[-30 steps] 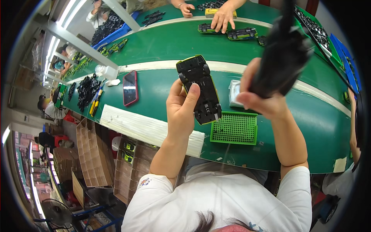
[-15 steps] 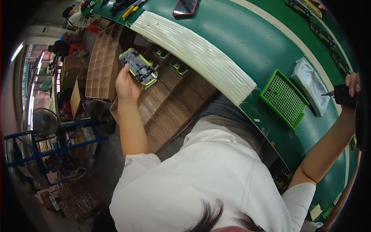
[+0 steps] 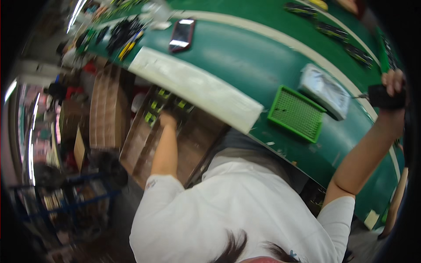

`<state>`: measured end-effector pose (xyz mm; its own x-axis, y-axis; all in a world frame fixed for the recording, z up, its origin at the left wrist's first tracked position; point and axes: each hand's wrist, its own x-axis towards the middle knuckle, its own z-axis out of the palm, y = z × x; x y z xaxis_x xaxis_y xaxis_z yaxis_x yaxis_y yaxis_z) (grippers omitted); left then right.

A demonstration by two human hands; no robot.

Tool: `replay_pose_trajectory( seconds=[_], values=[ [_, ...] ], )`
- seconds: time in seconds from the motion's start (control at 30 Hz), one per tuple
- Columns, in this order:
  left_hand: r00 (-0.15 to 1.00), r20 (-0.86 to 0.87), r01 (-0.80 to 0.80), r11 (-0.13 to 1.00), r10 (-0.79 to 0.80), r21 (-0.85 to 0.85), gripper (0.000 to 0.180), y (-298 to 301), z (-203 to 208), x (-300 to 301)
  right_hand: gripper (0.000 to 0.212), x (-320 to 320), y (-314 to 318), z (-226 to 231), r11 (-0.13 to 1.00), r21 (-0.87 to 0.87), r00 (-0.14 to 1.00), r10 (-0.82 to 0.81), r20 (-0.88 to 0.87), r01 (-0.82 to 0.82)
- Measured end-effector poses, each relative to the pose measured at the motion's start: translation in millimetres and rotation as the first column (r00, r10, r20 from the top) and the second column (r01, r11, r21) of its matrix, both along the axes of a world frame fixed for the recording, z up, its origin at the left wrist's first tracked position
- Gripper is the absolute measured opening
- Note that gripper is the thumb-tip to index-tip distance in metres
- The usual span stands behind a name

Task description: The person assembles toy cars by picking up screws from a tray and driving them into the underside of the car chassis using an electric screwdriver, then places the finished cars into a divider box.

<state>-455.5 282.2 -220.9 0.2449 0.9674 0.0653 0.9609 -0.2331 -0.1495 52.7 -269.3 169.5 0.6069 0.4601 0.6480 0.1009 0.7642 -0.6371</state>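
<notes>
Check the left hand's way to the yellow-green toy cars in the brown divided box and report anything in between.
Nothing visible stands between the left hand and the yellow-green toy cars close by in the brown divided box; blur hides whether it touches any.

Here's the green worktable (image 3: 232, 57), sweeping in a wide bend across the room, a cream strip (image 3: 263, 33) running along it! Up at top left, a tube light (image 3: 76, 15) blazes; a smaller lamp (image 3: 10, 90) glows at far left. Behind, a pale wall (image 3: 39, 69). Down below, a blue metal frame (image 3: 66, 205), motion-blurred, stands over dark floor (image 3: 123, 221).
</notes>
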Motion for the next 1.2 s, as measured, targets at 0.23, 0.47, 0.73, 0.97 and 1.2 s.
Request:
replay_pose_trajectory(
  seconds=[0.23,0.47,0.73,0.97,1.2],
  values=[
    [0.767,0.597,0.001,0.931,-0.235,0.365,0.021,-37.4,72.0,91.3,0.026,-3.1,-24.7,11.2,0.948,-0.011,0.948,-0.319,-0.005,0.319],
    [-0.217,0.584,0.643,0.335,-0.782,0.689,0.01,-158.1,337.1,396.5,0.078,14.7,-50.6,3.9,0.873,0.161,0.886,-0.438,-0.154,0.46],
    [-0.239,0.417,0.966,-0.173,-0.877,0.19,0.047,-304.5,288.6,681.9,0.081,25.3,-48.3,3.6,0.865,0.016,0.843,-0.483,-0.236,0.501],
    [-0.153,0.458,0.988,-0.12,-0.875,0.099,0.045,-314.8,254.6,719.1,0.077,32.5,-50.0,1.9,0.869,0.07,0.844,-0.452,-0.288,0.489],
    [-0.246,0.616,0.969,-0.175,-0.749,0.174,0.041,-317.2,292.7,585.4,0.074,47.9,-44.9,-9.7,0.554,0.004,0.551,-0.827,-0.111,0.833]
  ],
)
